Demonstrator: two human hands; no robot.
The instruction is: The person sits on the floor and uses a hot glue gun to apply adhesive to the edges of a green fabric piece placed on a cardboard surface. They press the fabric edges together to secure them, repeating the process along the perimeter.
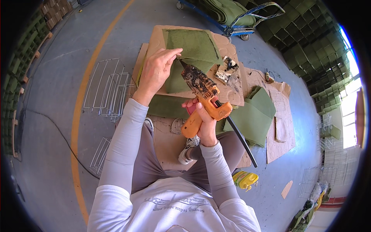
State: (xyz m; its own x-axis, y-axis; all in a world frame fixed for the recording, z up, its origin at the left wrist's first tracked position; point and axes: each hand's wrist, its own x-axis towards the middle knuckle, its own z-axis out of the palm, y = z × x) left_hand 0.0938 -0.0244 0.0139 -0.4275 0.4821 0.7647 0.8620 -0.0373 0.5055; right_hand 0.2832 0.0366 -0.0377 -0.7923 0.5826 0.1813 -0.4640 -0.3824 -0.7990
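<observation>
An orange glue gun (210, 106), its front crusted with black residue, is gripped by its handle in my right hand (207, 129). A long black glue stick (241, 140) sticks out of its back. The nozzle points up and left at the green sheet material (195, 44) on a cardboard-topped stand (157, 38). My left hand (157, 71) is over the left side of this sheet, close to the nozzle. Its fingers are stretched out toward the right, with nothing visible in them. Whether the fingertips touch the sheet is unclear.
A black-smeared pale block (226, 70) lies right of the green sheet. More green sheets (253, 118) rest on cardboard at the right. Wire racks (110, 89) stand at the left. A yellow container (245, 180) is by my right knee. A blue cart (239, 30) stands beyond.
</observation>
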